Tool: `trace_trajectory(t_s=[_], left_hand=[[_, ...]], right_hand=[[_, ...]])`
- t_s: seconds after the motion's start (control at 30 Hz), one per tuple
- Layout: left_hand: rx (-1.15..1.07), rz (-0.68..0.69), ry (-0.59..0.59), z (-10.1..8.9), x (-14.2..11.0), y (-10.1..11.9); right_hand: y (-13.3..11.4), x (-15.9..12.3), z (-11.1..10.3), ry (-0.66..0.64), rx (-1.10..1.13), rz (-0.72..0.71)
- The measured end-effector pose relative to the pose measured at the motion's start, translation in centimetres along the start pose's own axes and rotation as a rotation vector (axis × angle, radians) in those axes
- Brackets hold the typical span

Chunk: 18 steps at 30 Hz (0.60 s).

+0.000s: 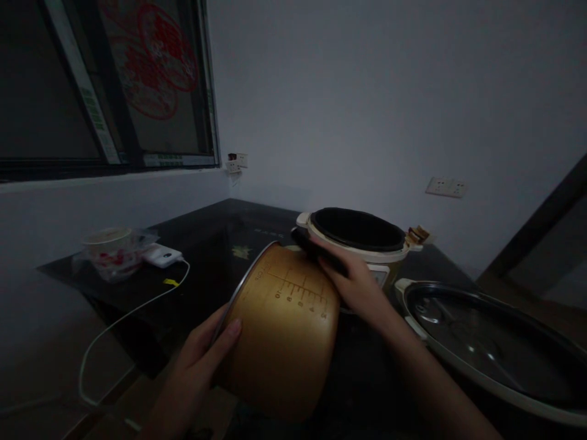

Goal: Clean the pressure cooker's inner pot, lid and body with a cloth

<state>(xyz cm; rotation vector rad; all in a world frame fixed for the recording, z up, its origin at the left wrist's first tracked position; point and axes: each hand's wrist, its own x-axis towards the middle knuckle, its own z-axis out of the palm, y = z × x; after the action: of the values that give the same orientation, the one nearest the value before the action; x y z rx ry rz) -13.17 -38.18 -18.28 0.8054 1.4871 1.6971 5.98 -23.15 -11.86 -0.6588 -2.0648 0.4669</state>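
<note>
A gold rice cooker inner pot (284, 330) with measuring marks on its side is held tilted, its rim facing left. My left hand (206, 348) grips that rim, with the thumb on the gold outside and the fingers hidden inside. In my right hand (353, 275), a dark, flat, elongated object (317, 249) is held against the upper side of the pot. I cannot tell what this object is. Just behind the right hand stands the rice cooker body (381, 256), open at the top and dark inside.
At the right is a large pan with a glass lid (486, 342). A plastic-wrapped bowl (112, 253), a white device (161, 255) and its white cable (132, 311) are at the left of the black table (206, 232). Sockets (446, 187) are on the wall.
</note>
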Motion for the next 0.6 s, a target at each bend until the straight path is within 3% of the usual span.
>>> trace_trajectory(t_s=[0.07, 0.17, 0.23, 0.37, 0.47, 0.6], left_hand=[[0.02, -0.011, -0.018, 0.0, 0.1, 0.1], [0.03, -0.001, -0.064, -0.3, 0.4, -0.1], [0.01, 0.017, -0.056, -0.7, 0.7, -0.9], [0.003, 0.019, 0.078, -1.8, 1.2, -3.1], [0.049, 0.021, 0.053, -2.0, 1.4, -3.5], [0.009, 0.026, -0.027, -1.1, 1.1, -2.1]], right_hand=[[-1.4, 0.0, 0.5, -0.188, -0.016, -0.069], [-4.2, -1.1, 1.1, -0.359, -0.157, -0.237], [-5.8, -2.3, 1.7, -0.425, -0.303, -0.386], [-6.8, -4.4, 2.9, -0.467, -0.456, -0.591], [-6.5, -4.4, 2.9, -0.478, -0.484, -0.585], [-5.6, -2.2, 1.8, -0.46, -0.44, -0.435]])
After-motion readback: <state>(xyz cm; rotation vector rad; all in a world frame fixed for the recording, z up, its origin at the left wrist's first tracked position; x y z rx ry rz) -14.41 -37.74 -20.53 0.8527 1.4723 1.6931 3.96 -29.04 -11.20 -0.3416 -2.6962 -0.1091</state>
